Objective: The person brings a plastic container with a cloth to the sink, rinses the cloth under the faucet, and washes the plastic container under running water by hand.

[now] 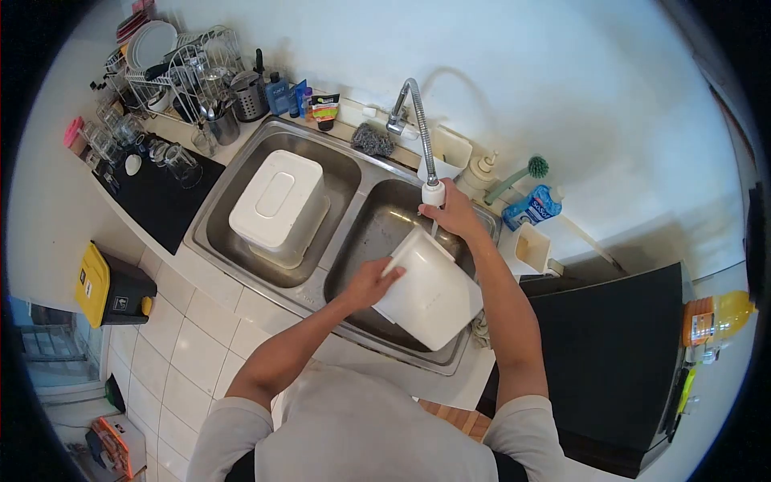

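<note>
Over the right sink basin (353,241), my left hand (374,284) grips the edge of a white plastic container (434,296), which is tilted. My right hand (454,212) is closed around the white spray head (434,194) of the flexible faucet (420,120), just above the container's far edge. A thin stream of water appears to run from the spray head toward the container. In the left basin (336,167), a second white container (277,201) rests with its flat, ridged face up.
A grey scrubber (372,140) and several tubes and bottles line the sink's back edge. To the right stand a soap dispenser (482,170), a green brush (518,177) and a blue pouch (532,207). Glasses on a black mat (181,217) and a dish rack (193,72) are at left.
</note>
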The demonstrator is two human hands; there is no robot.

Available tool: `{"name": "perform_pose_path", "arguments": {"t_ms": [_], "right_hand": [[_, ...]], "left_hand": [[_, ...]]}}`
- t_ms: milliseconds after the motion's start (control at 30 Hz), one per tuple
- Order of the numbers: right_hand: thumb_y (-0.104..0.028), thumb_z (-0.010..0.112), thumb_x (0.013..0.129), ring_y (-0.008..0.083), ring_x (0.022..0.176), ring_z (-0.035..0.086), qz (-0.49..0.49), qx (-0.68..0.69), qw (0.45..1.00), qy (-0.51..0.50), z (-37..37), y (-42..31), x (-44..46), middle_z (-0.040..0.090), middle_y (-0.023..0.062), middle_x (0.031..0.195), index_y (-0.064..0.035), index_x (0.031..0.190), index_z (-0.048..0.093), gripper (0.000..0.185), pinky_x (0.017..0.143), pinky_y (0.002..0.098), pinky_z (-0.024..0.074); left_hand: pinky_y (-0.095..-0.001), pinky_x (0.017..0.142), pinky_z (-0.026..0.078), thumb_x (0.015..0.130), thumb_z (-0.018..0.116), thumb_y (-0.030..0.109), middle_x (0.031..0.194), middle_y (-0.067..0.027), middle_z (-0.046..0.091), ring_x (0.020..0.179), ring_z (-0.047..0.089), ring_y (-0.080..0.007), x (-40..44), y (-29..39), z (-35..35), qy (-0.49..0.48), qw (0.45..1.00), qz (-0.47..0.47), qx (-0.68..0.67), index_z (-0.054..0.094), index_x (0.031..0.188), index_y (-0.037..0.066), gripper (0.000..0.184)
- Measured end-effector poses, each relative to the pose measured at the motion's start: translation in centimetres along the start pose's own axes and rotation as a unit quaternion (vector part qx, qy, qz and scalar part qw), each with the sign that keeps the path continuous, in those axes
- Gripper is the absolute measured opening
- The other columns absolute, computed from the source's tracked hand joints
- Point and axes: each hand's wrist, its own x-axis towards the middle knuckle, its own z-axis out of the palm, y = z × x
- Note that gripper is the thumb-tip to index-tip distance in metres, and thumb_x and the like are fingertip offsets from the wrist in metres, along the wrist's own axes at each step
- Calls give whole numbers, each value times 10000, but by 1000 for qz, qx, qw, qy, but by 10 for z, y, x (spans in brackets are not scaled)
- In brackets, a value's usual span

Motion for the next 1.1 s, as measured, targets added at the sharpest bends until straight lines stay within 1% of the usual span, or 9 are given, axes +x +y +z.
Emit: {"name": "perform_pose_path", "arguments": {"t_ms": [133,400,533,633,733,833,933,967,1100], "right_hand": [[-291,796,690,389,1007,609,-8,-32,999,4,9,4,8,630,250,1022,24,1153,464,651,861,440,471],[-291,799,687,412,991,609,-9,-44,999,18,17,8,16,625,262,1037,12,1167,463,659,856,450,479],[-323,786,693,408,998,608,8,-46,999,14,20,14,22,620,264,1054,5,1153,486,640,859,450,479],[-347,773,700,397,1020,603,25,-75,997,-7,16,13,25,615,264,1070,3,1138,501,624,869,446,472],[-354,765,706,388,1039,595,13,-87,996,-22,9,12,27,610,259,1086,0,1134,506,613,884,444,462],[-341,761,716,387,1036,593,-8,-64,998,-26,13,25,30,610,251,1093,-1,1142,503,603,895,441,455],[-331,755,725,389,1022,596,-8,-37,999,-18,14,30,32,614,244,1087,3,1151,493,602,895,438,455],[-328,754,726,389,1023,596,-10,-21,1000,-11,14,35,31,615,243,1085,6,1155,489,604,894,437,456],[-330,756,726,376,1024,604,3,-1,1000,-20,10,25,26,623,239,1072,21,1152,486,614,881,426,464]], "left_hand": [[-257,593,452,952,530,443,751,8,606,673,525,-62,-4,-36,-15,34,982,-136,-126,625,1008,-14,471],[-260,611,485,948,518,476,805,-24,647,681,577,-80,2,-95,-31,119,921,-205,-308,636,1002,-12,505],[-268,633,499,916,590,452,817,-47,668,703,599,-95,0,-66,-43,102,911,-221,-334,647,992,-20,482],[-293,659,523,866,689,329,834,-71,678,697,626,-125,-5,-2,-55,43,985,-130,-108,640,1016,-35,397],[-296,650,515,808,750,253,816,-67,687,691,621,-117,-8,31,-63,30,994,-72,-74,655,1004,-26,353],[-313,649,512,809,744,297,775,-99,690,660,645,-162,-10,50,-66,-29,996,8,78,669,1000,13,350],[-338,640,508,797,745,343,734,-140,668,643,656,-259,-15,43,-54,-45,983,72,165,674,982,47,356],[-377,632,510,801,719,409,719,-169,646,663,640,-337,-16,48,-53,-43,977,89,189,664,938,45,393],[-414,609,497,833,662,425,664,-145,620,661,640,-332,-20,33,-38,-107,946,128,277,622,872,43,387]]}}
